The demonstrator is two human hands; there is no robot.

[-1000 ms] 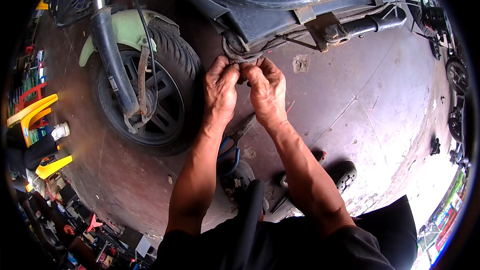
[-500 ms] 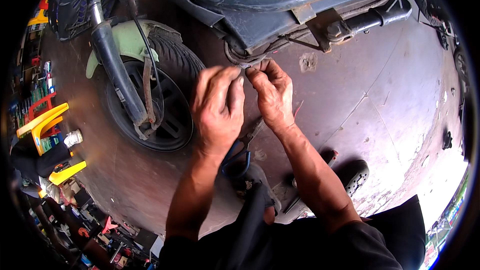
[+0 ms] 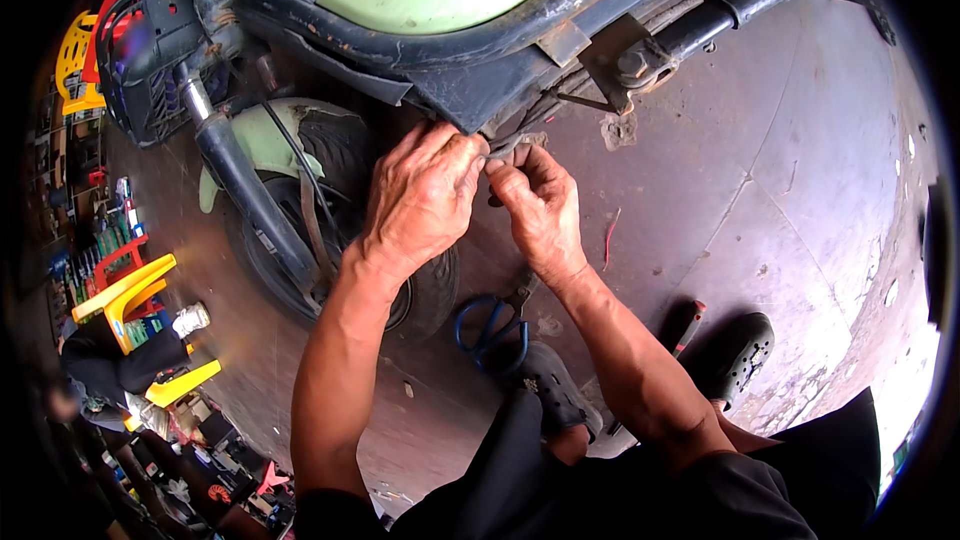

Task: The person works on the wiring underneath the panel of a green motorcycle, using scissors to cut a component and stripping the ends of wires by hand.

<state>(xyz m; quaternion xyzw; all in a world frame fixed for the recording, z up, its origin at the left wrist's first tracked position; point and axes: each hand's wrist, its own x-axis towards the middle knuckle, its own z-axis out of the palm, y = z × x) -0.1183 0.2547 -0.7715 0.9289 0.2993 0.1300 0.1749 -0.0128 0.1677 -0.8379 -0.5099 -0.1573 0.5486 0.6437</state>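
Below the dark underside of a scooter (image 3: pixel 470 70) with a pale green panel, both my hands meet at a loop of dark cable (image 3: pixel 512 143). My left hand (image 3: pixel 425 195) is closed, its fingertips pinching the cable just under the frame's corner. Close beside it, my right hand (image 3: pixel 540 200) pinches the same cable between thumb and curled fingers. The exact spot between the fingertips is partly hidden. On the floor under my wrists lie scissors with blue handles (image 3: pixel 492 330). A short red wire (image 3: pixel 611 238) lies to the right of my right hand.
The scooter's front wheel (image 3: pixel 430 290) and fork (image 3: pixel 245 175) stand left of my left arm. A red-handled tool (image 3: pixel 690 325) lies beside my clog (image 3: pixel 740 355). A seated person's leg (image 3: pixel 130 370), a yellow chair (image 3: pixel 125 290) and cluttered shelves are at the far left.
The view has shifted, so more of the scooter's green panel shows. My left hand has risen against the frame and closed on the cable. My right hand keeps its pinch.
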